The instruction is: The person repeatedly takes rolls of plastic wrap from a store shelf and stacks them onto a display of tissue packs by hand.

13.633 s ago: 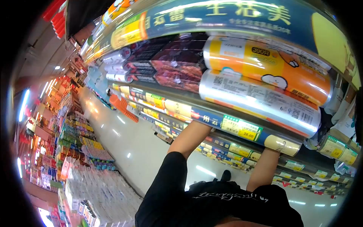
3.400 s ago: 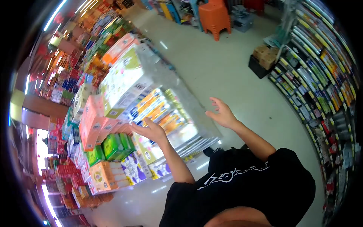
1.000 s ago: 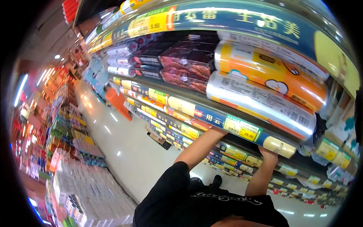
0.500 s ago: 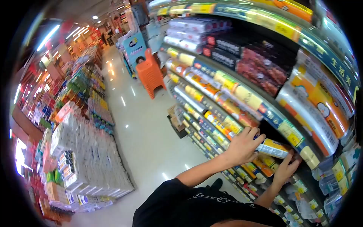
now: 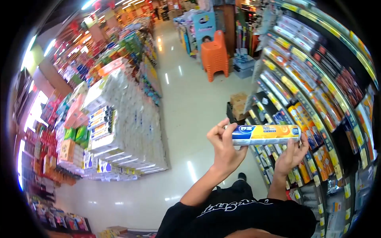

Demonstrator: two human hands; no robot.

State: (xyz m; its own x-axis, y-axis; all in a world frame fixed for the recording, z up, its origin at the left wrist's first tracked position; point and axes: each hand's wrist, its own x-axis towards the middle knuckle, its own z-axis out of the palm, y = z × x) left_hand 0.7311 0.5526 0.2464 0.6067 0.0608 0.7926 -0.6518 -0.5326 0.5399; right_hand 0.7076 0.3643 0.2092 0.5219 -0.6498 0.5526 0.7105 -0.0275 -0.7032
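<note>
I hold a long yellow, blue and white box (image 5: 265,134) level in front of me, out in the aisle beside the shelving. My left hand (image 5: 224,147) grips its blue and white end. My right hand (image 5: 291,155) supports the yellow end from below, fingers spread under it. The box sits just left of the store shelves (image 5: 317,99), which are packed with similar long boxes and rolls.
A stack of orange plastic stools (image 5: 214,55) stands up the aisle. Cardboard cartons (image 5: 238,104) lie on the floor at the foot of the shelves. A large pile of wrapped paper packs (image 5: 127,127) fills the left side. Glossy floor runs between them.
Both hands have pulled the long box out of the shelf and brought it into the aisle. My view has swung down and away from the shelf face.
</note>
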